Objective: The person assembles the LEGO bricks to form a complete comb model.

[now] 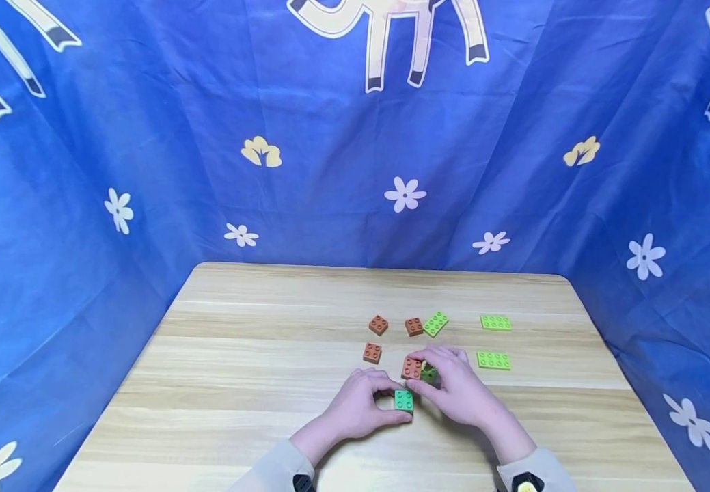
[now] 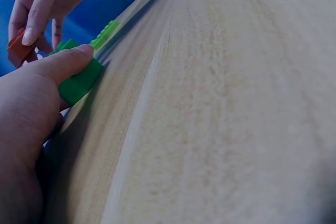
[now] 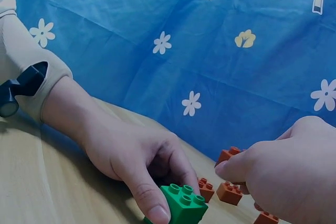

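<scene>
Left hand (image 1: 362, 406), lower centre of head frame: thumb and fingers pinch green 2x2 toy brick (image 1: 404, 400). Right hand (image 1: 460, 391), to its right: grips reddish-brown 2x2 brick (image 1: 411, 367), just above the green one in frame. Dark-green patterned piece (image 1: 428, 374) partly hidden by right hand; cannot tell if held. Above, on wooden table (image 1: 238, 383): three brown bricks (image 1: 372, 353), three lime 2x4 pieces (image 1: 493, 361) right of centre.

A square green block (image 1: 404, 401) with round studs on top, facing up, pinched between the thumb and fingers of the left hand (image 1: 363, 403); just beyond it, a reddish-brown block (image 1: 411, 368), four studs visible, gripped by the right hand (image 1: 458, 388), with a darker green piece (image 1: 428, 373) close against its right side, partly hidden
</scene>
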A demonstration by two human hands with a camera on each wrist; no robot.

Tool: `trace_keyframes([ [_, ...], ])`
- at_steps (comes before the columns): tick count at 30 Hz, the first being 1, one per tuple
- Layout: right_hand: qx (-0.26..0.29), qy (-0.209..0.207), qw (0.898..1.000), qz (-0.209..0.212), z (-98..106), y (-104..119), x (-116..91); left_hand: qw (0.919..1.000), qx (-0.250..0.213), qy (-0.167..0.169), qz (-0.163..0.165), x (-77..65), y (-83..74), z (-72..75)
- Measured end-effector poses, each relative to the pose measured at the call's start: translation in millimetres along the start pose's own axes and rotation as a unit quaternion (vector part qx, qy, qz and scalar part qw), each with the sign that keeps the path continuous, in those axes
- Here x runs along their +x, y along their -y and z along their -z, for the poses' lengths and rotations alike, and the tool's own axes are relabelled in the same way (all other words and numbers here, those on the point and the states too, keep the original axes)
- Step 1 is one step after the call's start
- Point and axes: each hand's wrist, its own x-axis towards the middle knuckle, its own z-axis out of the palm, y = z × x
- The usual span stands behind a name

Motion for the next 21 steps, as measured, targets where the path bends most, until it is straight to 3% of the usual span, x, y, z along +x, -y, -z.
trace_keyframes([
  [15, 0.100, 0.071, 0.992, 0.032, -1.8, 4.2, -7.2, 0.9999, -0.003, -0.009, -0.010, 1.0, -0.9, 0.5],
  [21, 0.122, 0.081, 0.988, 0.046, -5.6, 2.6, -8.5, 0.9999, -0.004, -0.011, -0.004, 1.4, -2.9, 0.7],
])
